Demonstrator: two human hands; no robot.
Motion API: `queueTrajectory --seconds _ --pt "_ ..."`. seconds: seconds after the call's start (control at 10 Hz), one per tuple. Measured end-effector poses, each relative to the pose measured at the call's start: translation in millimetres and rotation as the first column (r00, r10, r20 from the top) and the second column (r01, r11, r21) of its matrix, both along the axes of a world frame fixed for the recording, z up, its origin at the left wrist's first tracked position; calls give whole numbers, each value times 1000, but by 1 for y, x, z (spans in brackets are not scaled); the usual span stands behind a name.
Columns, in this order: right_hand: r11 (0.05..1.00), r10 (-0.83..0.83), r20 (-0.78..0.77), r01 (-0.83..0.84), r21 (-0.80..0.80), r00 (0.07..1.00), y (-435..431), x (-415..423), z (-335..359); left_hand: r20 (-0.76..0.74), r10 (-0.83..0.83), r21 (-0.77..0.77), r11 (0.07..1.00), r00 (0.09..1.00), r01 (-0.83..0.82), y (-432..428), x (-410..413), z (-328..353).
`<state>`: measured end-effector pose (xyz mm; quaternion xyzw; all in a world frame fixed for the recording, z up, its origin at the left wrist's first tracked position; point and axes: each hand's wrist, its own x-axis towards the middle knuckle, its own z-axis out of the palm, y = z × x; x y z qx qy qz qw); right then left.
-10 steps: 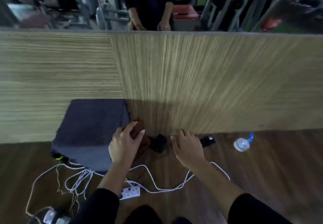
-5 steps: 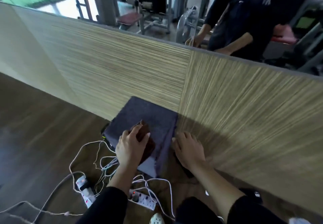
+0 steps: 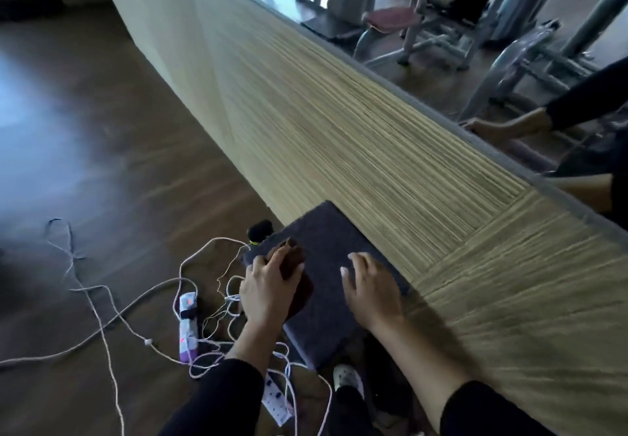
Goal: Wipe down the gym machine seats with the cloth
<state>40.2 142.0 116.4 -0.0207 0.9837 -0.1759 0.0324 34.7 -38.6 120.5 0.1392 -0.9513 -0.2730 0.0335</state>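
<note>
A dark grey padded block point(image 3: 331, 238) stands on the floor against a wood-grain wall panel. My left hand point(image 3: 268, 287) rests on the block's left part, its fingers curled over a dark brown cloth point(image 3: 299, 286). My right hand point(image 3: 368, 291) lies flat on the block's top to the right, fingers spread, holding nothing. In the mirror above the panel a gym machine with a maroon seat point(image 3: 390, 17) is visible far off.
White cables point(image 3: 204, 299) and power strips point(image 3: 188, 327) tangle on the dark wooden floor left of the block. A small black device point(image 3: 260, 230) sits at the block's far left corner. The wall panel point(image 3: 373, 150) runs along the right. A white shoe point(image 3: 346, 376) shows below.
The view has swung left while both hands shifted onto the block. My left hand kept the brown cloth and brought it onto the block top; my right hand moved from the floor onto the block.
</note>
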Motion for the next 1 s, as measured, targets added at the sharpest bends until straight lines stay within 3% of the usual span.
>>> queueTrajectory --seconds 0.3,0.6,0.8,1.0 --pt "979 202 32 -202 -3 979 12 -101 -51 85 125 -129 985 989 -113 29 -63 -66" --pt "955 294 85 -296 11 952 1 -134 -101 122 42 -270 963 992 -7 27 -86 -135" --pt "941 330 121 -336 33 936 -1 -138 -112 282 34 -219 975 959 30 25 -84 -141" --pt "938 344 83 -347 23 935 -2 -136 -104 239 30 -159 987 971 8 24 -83 -121"
